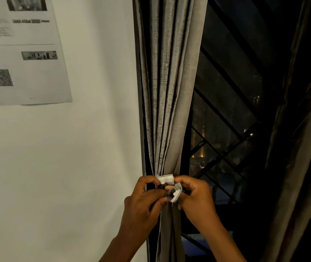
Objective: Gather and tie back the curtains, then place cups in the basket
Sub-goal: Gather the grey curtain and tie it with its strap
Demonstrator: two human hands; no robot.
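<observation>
A: Status check. I see the left curtain [167, 95] bunched against the window edge, tieback strap [165, 179] wrapped round it at the pinch point. Both hands on the strap ends: left hand [145, 195] pinches the end with the white patch, right hand [192, 195] pinches the loose end [175, 192], its white patch facing me. Ends close but not yet joined.

B: Advice for the join?

A: My read: the patches look like hook-and-loop. I'd keep the strap taut, line the white faces square, press flat. Slack here likely lets the folds spill out.

B: Counts?

A: Curtains: two, this one and a second curtain [298, 129] at the right, hanging loose, no tie visible on it. Strap: one, two ends. Hands: two. Sheet of paper [24, 50] on the wall [94, 129]: one. Window grille [232, 110]: one. Cups: zero in view. Basket: zero in view.

B: So cups later.

A: I'd say so; right curtain probably first.
</observation>
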